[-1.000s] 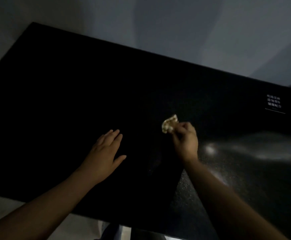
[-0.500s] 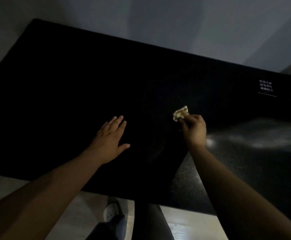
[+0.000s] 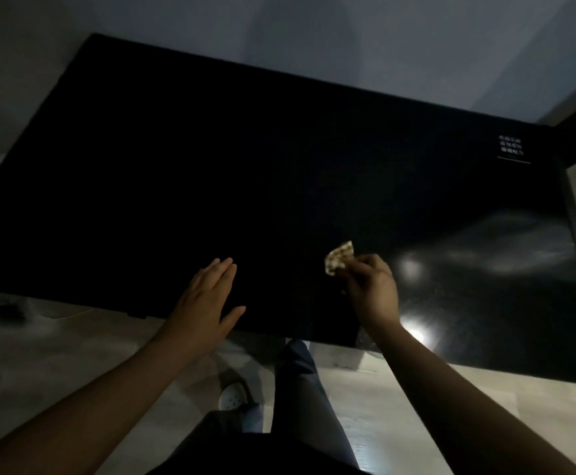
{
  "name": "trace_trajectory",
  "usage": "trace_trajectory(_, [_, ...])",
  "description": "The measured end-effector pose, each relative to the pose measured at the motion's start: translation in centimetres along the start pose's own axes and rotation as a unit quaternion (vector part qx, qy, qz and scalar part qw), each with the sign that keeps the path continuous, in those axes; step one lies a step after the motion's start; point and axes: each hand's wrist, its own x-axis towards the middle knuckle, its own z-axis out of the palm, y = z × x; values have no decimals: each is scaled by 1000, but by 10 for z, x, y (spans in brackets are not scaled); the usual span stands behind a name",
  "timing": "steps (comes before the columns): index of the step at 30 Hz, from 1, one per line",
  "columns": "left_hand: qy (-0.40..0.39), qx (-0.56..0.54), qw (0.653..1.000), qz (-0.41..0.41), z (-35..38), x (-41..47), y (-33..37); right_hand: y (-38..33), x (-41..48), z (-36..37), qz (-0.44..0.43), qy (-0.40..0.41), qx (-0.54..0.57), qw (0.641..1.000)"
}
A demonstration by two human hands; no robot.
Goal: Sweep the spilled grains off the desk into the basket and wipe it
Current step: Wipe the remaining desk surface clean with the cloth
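A black glossy desk (image 3: 279, 166) fills most of the dim head view. My right hand (image 3: 372, 289) pinches a small crumpled pale cloth (image 3: 338, 258) and holds it on the desk near the front edge, right of centre. My left hand (image 3: 207, 299) lies flat on the desk at its front edge, fingers straight and together, palm down. No grains show on the dark surface, and no basket is in view.
A white printed label (image 3: 512, 153) sits at the desk's far right corner. Light glare (image 3: 413, 332) marks the desk's right front. A grey wall stands behind. Below the front edge are pale floor, my legs and a white shoe (image 3: 232, 398).
Both hands have drawn back toward the desk's front edge, the cloth coming with the right hand. The view has tilted down, so more floor and my legs show.
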Motion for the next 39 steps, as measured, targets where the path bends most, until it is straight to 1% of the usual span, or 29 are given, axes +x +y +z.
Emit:
trace_trajectory(2, [1,-7,1000,-10,4,-10,-4,-4,-15,8,10,11,-23,1000])
trace_trajectory(5, [-2,-10,1000,-23,7,-24,-11,-16,-61,23,-25,-15,-37,999])
trace_trajectory(7, [-6,-19,999,-27,5,-33,-15,-21,-88,28,-56,-57,-37,996])
trace_trajectory(8, [-5,-23,999,-31,4,-36,-17,-25,-98,28,-61,-90,-19,994])
trace_trajectory(10, [-3,-30,999,-34,-2,-41,-17,-33,-109,27,-45,-156,27,986])
trace_trajectory(11, [-6,-33,999,-34,-5,-42,-17,-37,-110,25,-28,-161,47,985])
trace_trajectory(12, [-8,-34,999,-35,-8,-43,-15,-42,-108,21,-5,-143,66,987])
trace_trajectory(14, [-6,-38,999,-38,-15,-41,-12,-56,-99,9,43,-77,103,991])
trace_trajectory(15, [-4,-43,998,-40,-19,-38,-9,-62,-91,1,53,-47,105,992])
trace_trajectory(19, [-8,-55,997,-48,-31,-21,4,-59,-48,-33,43,49,15,998])
trace_trajectory(21, [-1,-55,997,-55,-34,-10,9,-40,-17,-51,64,99,-18,993])
trace_trajectory(23, [6,-47,997,-59,-33,3,12,-15,18,-62,98,123,-29,987])
trace_trajectory(26, [5,-40,997,-66,-30,18,14,14,58,-57,132,81,-25,988])
trace_trajectory(29, [-6,-37,997,-70,-23,28,18,27,59,-34,87,35,-50,994])
trace_trajectory(31, [-12,-40,996,-75,-19,31,20,24,38,-19,40,-1,-38,998])
trace_trajectory(33, [-17,-40,996,-78,-17,31,21,14,3,-6,-19,-63,-25,998])
trace_trajectory(35, [-15,-37,996,-83,-17,29,19,-1,-33,3,-54,-140,4,989])
trace_trajectory(37, [-11,-36,995,-88,-19,24,16,-15,-58,7,-49,-201,38,978])
trace_trajectory(38, [-11,-36,995,-90,-21,21,13,-20,-65,7,-39,-206,51,976])
trace_trajectory(39, [-11,-38,995,-89,-23,17,10,-24,-70,5,-21,-192,64,979])
